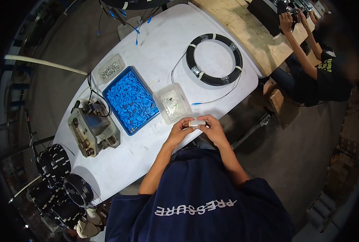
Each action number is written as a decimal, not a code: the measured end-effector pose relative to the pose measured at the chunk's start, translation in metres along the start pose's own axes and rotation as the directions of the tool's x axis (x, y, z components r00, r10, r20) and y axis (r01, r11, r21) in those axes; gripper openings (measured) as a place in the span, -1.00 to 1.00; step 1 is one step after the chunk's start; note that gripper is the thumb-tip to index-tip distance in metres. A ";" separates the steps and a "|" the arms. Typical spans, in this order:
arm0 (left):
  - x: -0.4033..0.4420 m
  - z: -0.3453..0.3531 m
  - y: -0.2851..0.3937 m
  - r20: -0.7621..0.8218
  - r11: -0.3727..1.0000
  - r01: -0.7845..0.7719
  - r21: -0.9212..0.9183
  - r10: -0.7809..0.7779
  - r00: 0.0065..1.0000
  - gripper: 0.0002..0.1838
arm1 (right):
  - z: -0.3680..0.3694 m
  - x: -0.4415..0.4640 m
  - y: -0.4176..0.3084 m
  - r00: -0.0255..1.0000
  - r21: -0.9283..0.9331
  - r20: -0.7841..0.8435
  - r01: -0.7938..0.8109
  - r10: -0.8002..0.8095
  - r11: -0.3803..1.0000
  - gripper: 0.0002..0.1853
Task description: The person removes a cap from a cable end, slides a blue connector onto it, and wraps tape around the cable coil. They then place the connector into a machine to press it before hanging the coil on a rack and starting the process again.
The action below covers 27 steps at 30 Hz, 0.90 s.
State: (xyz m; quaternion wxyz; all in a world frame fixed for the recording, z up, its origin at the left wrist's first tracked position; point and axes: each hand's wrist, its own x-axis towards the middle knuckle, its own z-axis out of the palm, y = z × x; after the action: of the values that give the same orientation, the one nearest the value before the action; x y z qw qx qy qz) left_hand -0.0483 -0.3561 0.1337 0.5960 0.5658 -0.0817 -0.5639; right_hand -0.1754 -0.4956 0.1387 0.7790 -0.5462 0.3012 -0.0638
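Beyond the fingers [184,120], to their left, stood a clear box [161,108], while the left hand [178,132] grasped a small white piece [196,123] together with the right hand [215,131], and a loosened pinch could perhaps have let it fall.

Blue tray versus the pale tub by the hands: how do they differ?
Size: the blue tray is larger than the pale tub.
Colour: the tray is strong blue, the tub pale and see-through-looking.
Contents: the tray is full of small blue pieces; the tub holds small whitish bits.
Shared: both are open-topped and stand on the white table.
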 end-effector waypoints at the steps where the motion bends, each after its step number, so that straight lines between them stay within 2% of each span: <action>1: 0.008 0.002 -0.017 -0.035 1.000 0.017 0.022 -0.017 0.999 -0.53 | 0.001 0.003 0.003 0.994 -0.233 -0.110 -0.029 0.004 0.972 -0.63; 2: 0.018 0.003 -0.042 -0.118 0.984 -0.061 0.169 0.082 0.990 -0.47 | 0.003 0.007 0.006 0.977 -0.449 -0.214 -0.079 -0.021 0.890 -0.58; 3: 0.020 0.005 -0.054 -0.120 0.984 -0.065 0.166 0.085 0.989 -0.47 | 0.003 0.015 0.014 0.977 -0.453 -0.211 -0.077 -0.023 0.888 -0.58; 5: 0.022 0.008 -0.067 -0.221 0.927 0.040 0.373 0.047 0.974 -0.38 | 0.004 0.037 0.030 0.900 -0.685 -0.182 0.172 -0.395 0.708 -0.47; 7: 0.018 0.005 -0.063 -0.209 0.930 0.074 0.360 0.003 0.978 -0.34 | 0.013 0.053 0.027 0.911 -0.670 -0.208 0.133 -0.356 0.731 -0.45; 9: 0.015 0.001 -0.059 -0.205 0.904 0.050 0.425 0.042 0.978 -0.36 | 0.019 0.067 0.027 0.937 -0.726 -0.175 0.086 -0.303 0.683 -0.41; 10: 0.015 -0.003 -0.057 -0.209 0.906 0.047 0.422 0.046 0.977 -0.36 | 0.021 0.071 0.031 0.931 -0.762 -0.135 0.121 -0.340 0.636 -0.40; 12: 0.019 -0.009 -0.054 -0.127 0.859 -0.100 0.502 0.187 0.974 -0.41 | 0.021 0.074 0.041 0.939 -0.796 -0.114 0.110 -0.325 0.596 -0.41; 13: 0.020 -0.011 -0.054 -0.130 0.861 -0.105 0.497 0.194 0.972 -0.41 | 0.019 0.075 0.048 0.946 -0.824 -0.100 0.095 -0.309 0.559 -0.43; 15: 0.024 -0.019 -0.057 -0.029 0.920 0.003 0.393 0.009 1.000 -0.55 | 0.017 0.078 0.053 0.941 -0.829 -0.072 0.127 -0.329 0.545 -0.49; 16: 0.025 -0.023 -0.062 -0.025 0.920 -0.001 0.392 0.012 1.000 -0.55 | 0.018 0.079 0.051 0.945 -0.833 -0.048 0.141 -0.323 0.535 -0.51; 22: 0.015 -0.032 -0.077 -0.068 0.933 0.017 0.360 0.008 0.998 -0.63 | 0.023 0.072 0.047 0.952 -0.823 -0.038 0.143 -0.304 0.550 -0.47; 25: 0.007 -0.041 -0.081 -0.121 0.934 -0.005 0.358 0.052 0.991 -0.66 | 0.024 0.063 0.043 0.920 -0.846 -0.007 0.203 -0.391 0.492 -0.37; 27: -0.002 -0.051 -0.087 -0.192 0.903 0.039 0.429 0.049 0.980 -0.65 | 0.026 0.057 0.039 0.872 -0.872 -0.028 0.217 -0.488 0.439 -0.29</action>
State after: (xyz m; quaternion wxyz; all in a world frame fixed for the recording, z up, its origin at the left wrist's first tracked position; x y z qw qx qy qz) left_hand -0.0615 -0.3006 0.0504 0.4630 0.7364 -0.1460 -0.4712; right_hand -0.1242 -0.4833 0.0870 0.3309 -0.8902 0.2764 -0.1473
